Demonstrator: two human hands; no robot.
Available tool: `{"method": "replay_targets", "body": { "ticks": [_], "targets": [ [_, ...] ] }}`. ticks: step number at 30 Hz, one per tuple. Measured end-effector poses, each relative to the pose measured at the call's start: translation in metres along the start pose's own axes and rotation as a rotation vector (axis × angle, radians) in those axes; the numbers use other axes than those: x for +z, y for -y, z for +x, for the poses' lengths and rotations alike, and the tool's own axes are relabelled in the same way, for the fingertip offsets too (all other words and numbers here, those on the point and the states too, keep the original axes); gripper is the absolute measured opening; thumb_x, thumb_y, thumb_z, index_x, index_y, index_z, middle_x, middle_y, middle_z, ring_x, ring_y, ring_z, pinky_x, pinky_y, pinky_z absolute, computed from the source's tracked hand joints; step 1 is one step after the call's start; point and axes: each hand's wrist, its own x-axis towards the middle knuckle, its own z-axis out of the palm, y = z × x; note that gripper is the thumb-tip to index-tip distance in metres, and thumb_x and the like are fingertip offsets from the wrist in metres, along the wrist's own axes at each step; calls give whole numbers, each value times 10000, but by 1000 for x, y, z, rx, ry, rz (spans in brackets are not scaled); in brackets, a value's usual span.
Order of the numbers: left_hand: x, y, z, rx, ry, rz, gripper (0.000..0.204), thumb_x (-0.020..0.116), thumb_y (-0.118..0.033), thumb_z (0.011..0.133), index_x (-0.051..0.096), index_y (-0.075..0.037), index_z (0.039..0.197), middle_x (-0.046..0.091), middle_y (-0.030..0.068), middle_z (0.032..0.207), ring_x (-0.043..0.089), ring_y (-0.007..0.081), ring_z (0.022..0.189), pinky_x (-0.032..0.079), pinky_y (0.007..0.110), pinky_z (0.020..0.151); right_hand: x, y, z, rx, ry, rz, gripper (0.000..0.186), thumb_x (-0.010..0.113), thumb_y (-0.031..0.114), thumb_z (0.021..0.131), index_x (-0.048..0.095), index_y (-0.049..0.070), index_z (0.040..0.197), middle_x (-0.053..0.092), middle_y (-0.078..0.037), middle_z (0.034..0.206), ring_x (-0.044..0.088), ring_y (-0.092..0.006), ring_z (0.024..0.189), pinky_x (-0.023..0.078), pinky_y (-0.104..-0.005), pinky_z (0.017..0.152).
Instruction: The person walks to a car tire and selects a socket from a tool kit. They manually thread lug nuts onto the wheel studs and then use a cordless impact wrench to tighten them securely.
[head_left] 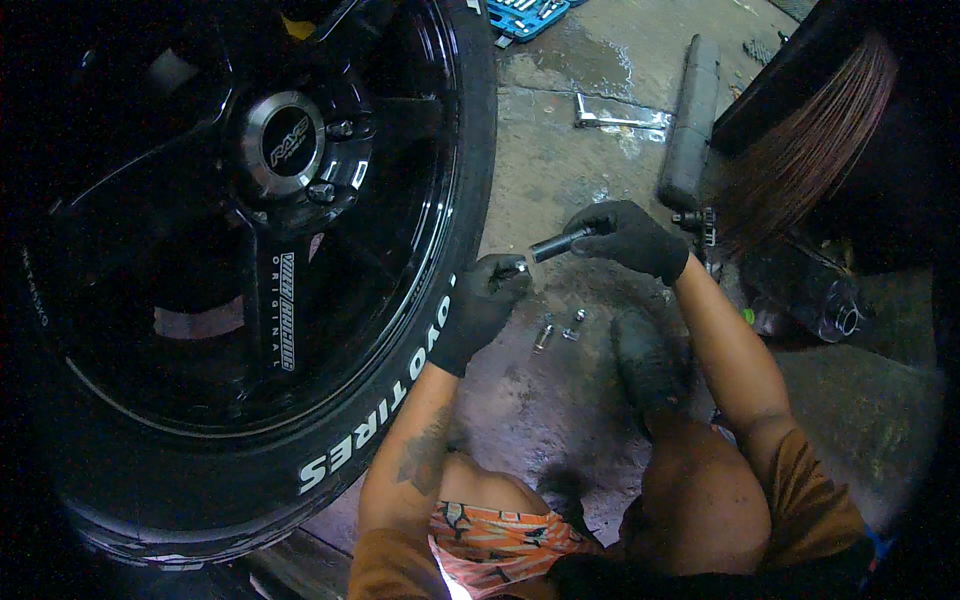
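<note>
My right hand (628,240), in a black glove, grips a dark cylindrical socket (560,244) that points toward my other hand. Pinched in the gloved fingers of my left hand (487,305) is a small shiny metal piece, probably a lug nut (521,266); most of it is hidden. The socket's end is close to this piece but apart from it. Below the hands, two similar shiny metal pieces (574,325) lie on the ground. Left of me stands a large black wheel (262,330) with its tire (400,400); two nuts (321,192) show near its centre cap.
A blue tool case (528,18) lies open at the top, with a chrome wrench (622,118) below it. Farther right are a long grey block (690,120), broom bristles (820,150), a dark metal tool (706,226) and a clear plastic bottle (842,315).
</note>
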Motion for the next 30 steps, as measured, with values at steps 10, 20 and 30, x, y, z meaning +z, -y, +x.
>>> {"method": "replay_targets", "body": {
  "ticks": [10, 20, 30],
  "targets": [
    [-18, -14, -11, 382, -22, 478, 370, 709, -198, 854, 628, -15, 1165, 674, 79, 913, 627, 167, 820, 504, 322, 755, 6, 17, 4, -87, 105, -96, 313, 741, 265, 826, 696, 15, 1010, 709, -73, 889, 634, -146, 821, 509, -311, 775],
    [-28, -35, -22, -32, -85, -55, 455, 782, -161, 794, 616, 30, 1172, 692, 79, 930, 635, 123, 788, 536, 268, 719, 27, 21, -1, 50, 32, 188, 290, 728, 102, 820, 666, -14, 1078, 686, -82, 1000, 639, -141, 898, 520, -280, 807],
    [-28, -29, -27, 53, -135, -292, 498, 822, -127, 746, 618, 13, 1178, 692, 86, 923, 640, 124, 768, 545, 277, 708, 38, 39, 8, 62, 147, 326, 293, 707, 213, 857, 667, -23, 1026, 688, -87, 890, 647, -147, 792, 530, -288, 766]
  ]
}}
